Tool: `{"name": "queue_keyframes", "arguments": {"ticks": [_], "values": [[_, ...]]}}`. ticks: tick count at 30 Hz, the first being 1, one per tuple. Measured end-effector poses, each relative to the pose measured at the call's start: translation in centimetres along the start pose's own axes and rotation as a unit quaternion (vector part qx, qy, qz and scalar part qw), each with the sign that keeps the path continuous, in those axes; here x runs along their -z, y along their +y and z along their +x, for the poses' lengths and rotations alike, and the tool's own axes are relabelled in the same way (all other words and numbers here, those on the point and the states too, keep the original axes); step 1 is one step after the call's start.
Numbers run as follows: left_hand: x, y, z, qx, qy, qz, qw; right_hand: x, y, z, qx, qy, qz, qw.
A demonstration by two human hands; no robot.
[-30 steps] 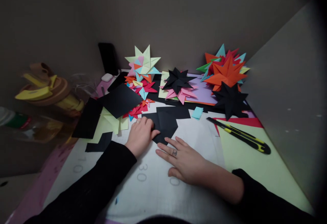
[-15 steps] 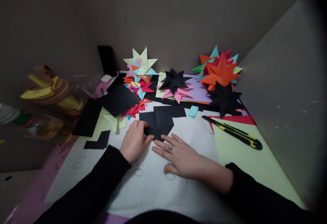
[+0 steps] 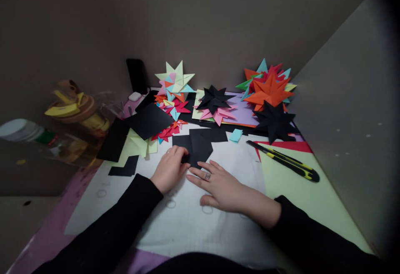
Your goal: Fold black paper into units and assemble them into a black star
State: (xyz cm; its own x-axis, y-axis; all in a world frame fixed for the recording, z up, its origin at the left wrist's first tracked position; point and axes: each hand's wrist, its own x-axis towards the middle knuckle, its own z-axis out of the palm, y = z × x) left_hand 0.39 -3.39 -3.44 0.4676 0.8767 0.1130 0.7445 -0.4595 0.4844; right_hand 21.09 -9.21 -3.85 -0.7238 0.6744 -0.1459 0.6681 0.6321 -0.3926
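Observation:
A folded piece of black paper [image 3: 198,147] lies on the white cutting mat [image 3: 187,215] in front of me. My left hand [image 3: 170,168] curls over its left corner, fingers pinched on the paper's edge. My right hand [image 3: 218,184] lies flat just below the paper, fingers stretched out and pressing its lower tip; a ring shows on one finger. Both sleeves are black.
Folded paper stars stand at the back: a pale yellow star [image 3: 175,78], a black star [image 3: 215,99], an orange star [image 3: 268,90], another black star [image 3: 275,120]. A yellow-black utility knife [image 3: 283,160] lies right. Loose black sheets [image 3: 148,120], a phone [image 3: 136,75] and a bottle [image 3: 28,134] are left.
The view has shifted a little; my hands have stayed on the black paper, the left hand's fingers closing tighter on its left corner.

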Motion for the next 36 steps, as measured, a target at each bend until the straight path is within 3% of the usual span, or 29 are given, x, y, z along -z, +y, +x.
{"name": "queue_keyframes", "arguments": {"ticks": [4,14,18,21,24,27,32,36], "values": [[-0.1,-0.4,0.6,0.016,-0.04,-0.033,0.999,0.2,0.1,-0.3,0.009,0.006,0.019,1.0],[0.7,-2.4,1.2,0.055,-0.02,-0.02,0.998,0.4,0.2,-0.5,0.014,0.019,0.03,0.999],[0.7,-2.4,1.1,0.068,0.047,0.024,0.996,0.4,0.2,-0.4,0.018,0.03,0.03,0.999],[0.6,-1.5,0.9,0.021,0.119,0.041,0.992,0.4,0.2,-0.4,0.018,0.036,0.03,0.999],[0.3,-0.7,0.8,-0.08,0.047,0.002,0.996,0.1,0.5,-0.5,0.023,0.049,0.036,0.998],[-0.2,-0.6,1.0,-0.105,-0.046,-0.032,0.993,-0.5,0.9,-0.6,0.03,0.089,0.038,0.995],[-0.3,-1.2,1.2,-0.084,-0.067,-0.077,0.991,-1.0,1.4,-0.7,0.007,0.165,0.008,0.986],[-0.1,-1.0,1.2,-0.088,-0.077,-0.071,0.991,-0.9,1.3,-0.4,0.0,0.145,-0.015,0.989]]}}
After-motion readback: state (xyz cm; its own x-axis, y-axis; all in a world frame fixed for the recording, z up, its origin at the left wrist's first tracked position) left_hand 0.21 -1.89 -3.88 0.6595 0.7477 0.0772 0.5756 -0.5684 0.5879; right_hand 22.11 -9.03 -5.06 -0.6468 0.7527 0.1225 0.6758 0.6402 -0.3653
